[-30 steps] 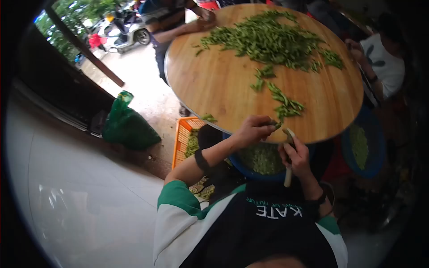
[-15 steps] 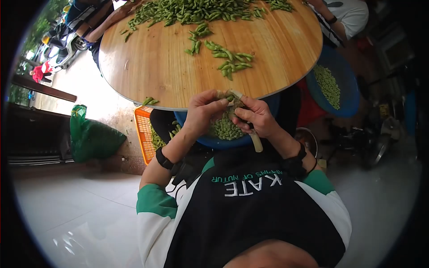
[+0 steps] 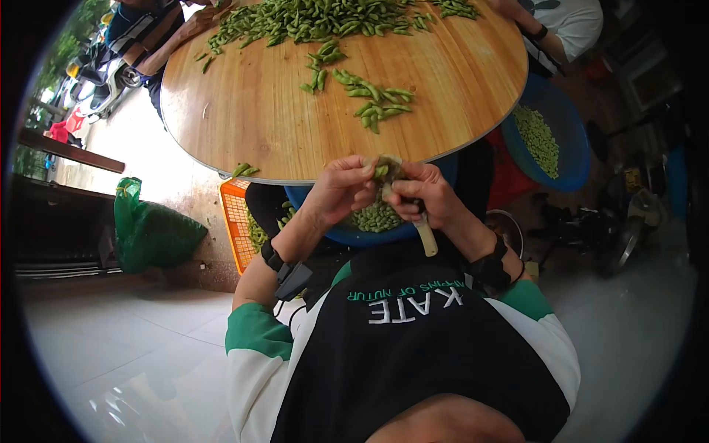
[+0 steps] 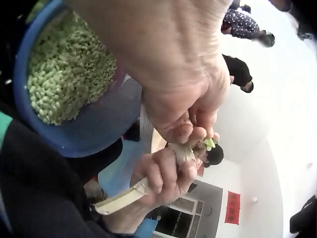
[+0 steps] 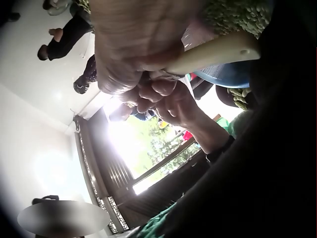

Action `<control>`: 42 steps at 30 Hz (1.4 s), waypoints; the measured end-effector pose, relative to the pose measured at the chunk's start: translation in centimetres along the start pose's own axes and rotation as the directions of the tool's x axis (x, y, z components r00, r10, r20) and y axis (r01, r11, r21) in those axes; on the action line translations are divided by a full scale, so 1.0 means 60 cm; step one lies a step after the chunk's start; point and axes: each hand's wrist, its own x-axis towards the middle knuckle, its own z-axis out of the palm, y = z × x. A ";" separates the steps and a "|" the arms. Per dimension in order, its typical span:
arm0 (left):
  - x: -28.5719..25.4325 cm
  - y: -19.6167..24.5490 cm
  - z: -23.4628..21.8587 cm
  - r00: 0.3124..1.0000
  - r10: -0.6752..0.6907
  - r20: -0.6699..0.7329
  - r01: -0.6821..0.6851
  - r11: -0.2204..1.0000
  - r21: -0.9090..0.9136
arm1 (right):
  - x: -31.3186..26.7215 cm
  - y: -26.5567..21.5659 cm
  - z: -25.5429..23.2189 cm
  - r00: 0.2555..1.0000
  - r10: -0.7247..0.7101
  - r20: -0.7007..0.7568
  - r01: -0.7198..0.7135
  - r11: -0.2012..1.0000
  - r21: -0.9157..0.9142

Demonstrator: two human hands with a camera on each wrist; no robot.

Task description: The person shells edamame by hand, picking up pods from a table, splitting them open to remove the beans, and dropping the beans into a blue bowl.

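Note:
Over the blue tub (image 3: 341,235) of shelled green beans (image 3: 375,217), both hands meet at the round table's near edge. My left hand (image 3: 338,190) pinches a green soybean pod (image 3: 382,171) between thumb and fingertips; its tip (image 4: 210,144) shows bright green in the left wrist view. The fingers of my right hand (image 3: 424,195) curl round a tool with a cream handle (image 3: 426,238). This handle has a hole near its end in the right wrist view, and its working end is hidden by the hand. Pale wrapping (image 4: 185,152) covers the right thumb, close against the left fingertips.
On the wooden table (image 3: 244,111) lies a large heap of pods (image 3: 310,18), with a smaller group (image 3: 377,103) nearer. An orange basket (image 3: 235,221) and green bag (image 3: 159,232) stand left. Another blue tub (image 3: 565,148) of beans sits right. Two people are at the table's far sides.
The head view has tilted down and shifted since a second ago. My hands, apart then, have come together at the pod over the tub. The cream handle stays in the right hand.

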 end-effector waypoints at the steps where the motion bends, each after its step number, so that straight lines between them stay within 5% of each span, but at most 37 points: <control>1: -0.003 -0.007 0.009 1.000 0.000 -0.001 0.000 1.000 -0.001 | -0.001 0.003 0.000 1.000 0.001 0.000 -0.001 1.000 0.001; 2: -0.005 -0.014 0.021 0.975 0.204 -0.088 -0.155 0.908 0.389 | -0.001 0.003 -0.001 0.999 0.023 -0.023 -0.021 0.997 0.075; 3: -0.004 -0.016 0.029 0.905 0.416 -0.086 -0.230 0.651 0.723 | -0.002 0.004 -0.004 0.998 0.045 -0.047 -0.038 0.988 0.149; 4: 0.001 -0.017 0.003 0.819 0.539 0.196 -0.339 0.178 0.924 | -0.004 0.007 -0.007 0.998 0.061 -0.028 -0.056 0.983 0.173; 5: -0.002 -0.024 -0.004 0.821 0.537 0.194 -0.337 0.182 0.924 | -0.006 0.009 -0.006 0.998 0.063 -0.031 -0.057 0.983 0.175; 7: -0.016 -0.012 0.042 0.668 0.555 0.496 -0.256 -0.454 0.853 | -0.005 0.011 -0.004 0.995 0.095 0.024 -0.098 0.954 0.284; 10: -0.020 -0.014 0.053 0.615 0.515 0.597 -0.198 -0.632 0.749 | -0.004 0.015 -0.004 0.994 0.102 0.043 -0.111 0.931 0.349; 14: -0.017 -0.002 0.034 0.654 0.539 0.531 -0.338 -0.420 0.842 | -0.006 0.020 -0.010 0.993 0.099 0.066 -0.117 0.916 0.384; 16: -0.016 -0.001 0.023 0.786 0.529 0.321 -0.353 -0.043 0.935 | -0.007 0.018 -0.012 0.992 0.092 0.081 -0.115 0.926 0.360; 17: -0.016 -0.005 0.022 0.782 0.534 0.321 -0.354 -0.044 0.934 | -0.006 0.015 -0.012 0.992 0.096 0.085 -0.120 0.927 0.355; 19: -0.016 -0.015 0.030 0.905 0.387 -0.176 -0.160 0.693 0.703 | -0.008 0.014 -0.009 0.995 0.069 0.070 -0.088 0.943 0.321; 20: -0.016 -0.016 0.033 0.904 0.390 -0.175 -0.162 0.693 0.703 | -0.009 0.014 -0.006 0.995 0.070 0.072 -0.089 0.943 0.319; 22: -0.015 -0.016 0.038 0.911 0.317 -0.262 -0.056 0.727 0.685 | -0.008 0.013 0.000 0.989 -0.079 -0.127 0.053 0.980 -0.191; 26: -0.010 -0.029 0.019 0.932 0.307 -0.192 -0.108 0.742 0.662 | 0.003 0.014 0.011 0.959 -0.162 -0.234 0.021 0.861 -0.508; 28: -0.013 -0.038 0.025 0.860 0.499 -0.111 -0.091 0.363 0.927 | 0.016 0.030 0.013 0.737 -0.675 0.033 0.302 0.286 -0.909; 29: -0.011 -0.040 0.026 0.859 0.500 -0.111 -0.091 0.363 0.927 | 0.017 0.028 0.012 0.737 -0.675 0.034 0.303 0.285 -0.909; 31: -0.009 -0.047 0.025 0.816 0.578 -0.011 -0.130 0.202 0.971 | 0.016 0.023 0.008 0.714 -0.664 0.222 0.247 -0.058 -0.967; 38: -0.016 -0.050 0.038 0.827 0.558 0.066 -0.108 0.042 0.993 | 0.017 0.019 -0.001 0.745 -0.587 0.319 0.272 -0.169 -0.947; 41: -0.021 -0.049 0.036 0.843 0.537 -0.010 -0.051 0.098 0.994 | 0.019 0.021 0.011 0.755 -0.559 0.342 0.248 -0.239 -0.939; 42: -0.023 -0.048 0.037 0.851 0.521 -0.074 -0.036 0.198 0.979 | 0.021 0.025 0.013 0.761 -0.547 0.349 0.245 -0.256 -0.935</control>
